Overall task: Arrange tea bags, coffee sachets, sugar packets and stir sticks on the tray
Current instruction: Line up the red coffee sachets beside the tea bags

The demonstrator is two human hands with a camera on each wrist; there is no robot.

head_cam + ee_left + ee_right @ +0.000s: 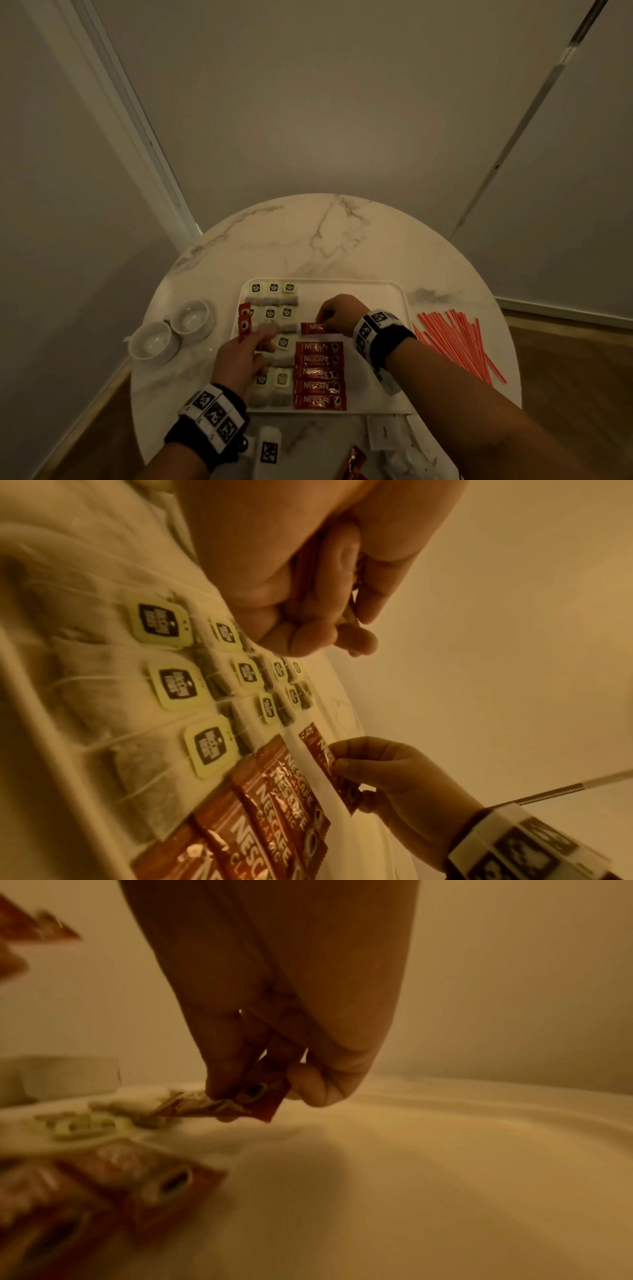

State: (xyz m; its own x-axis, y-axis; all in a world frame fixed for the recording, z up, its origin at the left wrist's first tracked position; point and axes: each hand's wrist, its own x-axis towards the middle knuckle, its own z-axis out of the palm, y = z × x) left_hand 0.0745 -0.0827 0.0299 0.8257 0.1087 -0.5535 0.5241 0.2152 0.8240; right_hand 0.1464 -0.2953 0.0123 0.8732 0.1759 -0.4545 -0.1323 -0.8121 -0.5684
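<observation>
Tray [394,294], white and rectangular, sits mid-worktop [308,236], a round marble top. Tea bags [274,308] with pale green tags lie in rows on the tray's left part. Five coffee sachets [320,375], red, lie stacked in a column just right of the tea bags, at the near edge.

Your right hand [337,313] is over the tray's middle, thumb and fingertips pinching the right end of a sixth sachet [312,328]. That sachet lies level, just beyond the top of the column, with a small gap between them. The right wrist view shows its printed end crumpled between your fingers [222,1080]; whether it rests on the tray or sits just above it, I cannot tell.

Your left hand [239,356] is over the tea bags, fingers curled round spare sachets [244,322] that stick up past the tray's left edge. The left wrist view shows them clamped between thumb and fingers.

Stir sticks [455,342], red, lie fanned on the worktop right of the tray. White packets [383,431] lie near you, off the tray, beside one more red sachet [354,462]. Two white cups [171,329] stand left of the tray.
</observation>
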